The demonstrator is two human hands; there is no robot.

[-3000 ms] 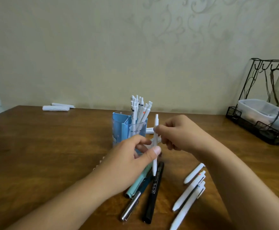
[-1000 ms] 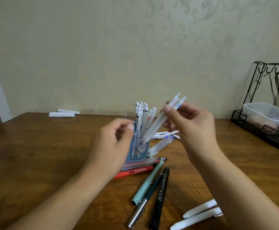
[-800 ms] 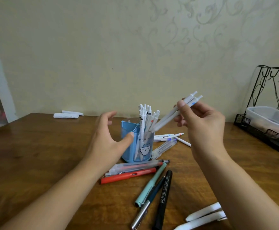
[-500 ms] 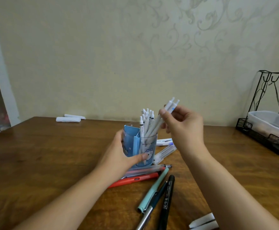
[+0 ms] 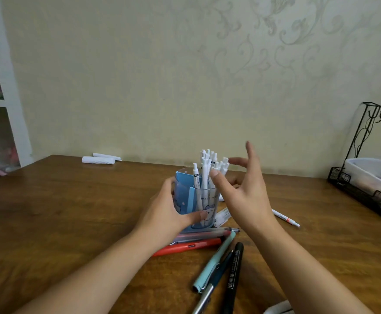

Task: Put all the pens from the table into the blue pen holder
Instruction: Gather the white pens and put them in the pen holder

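Far left, at the back edge of the brown wooden table (image 5: 60, 211): two rolled white paper pieces (image 5: 99, 159). Centre: my left hand (image 5: 169, 214) curls round the blue plastic pen holder (image 5: 185, 196), which stands upright, packed with white click pens (image 5: 207, 168), a cartoon face printed on its clear front, its small lettering too blurred to read. Right: my right hand (image 5: 241, 189) hovers beside the pens, fingers spread, holding nothing; below lie a red pen (image 5: 189, 247), a mint-green pen (image 5: 216, 257) and a black marker (image 5: 233, 275) with unreadable white characters.
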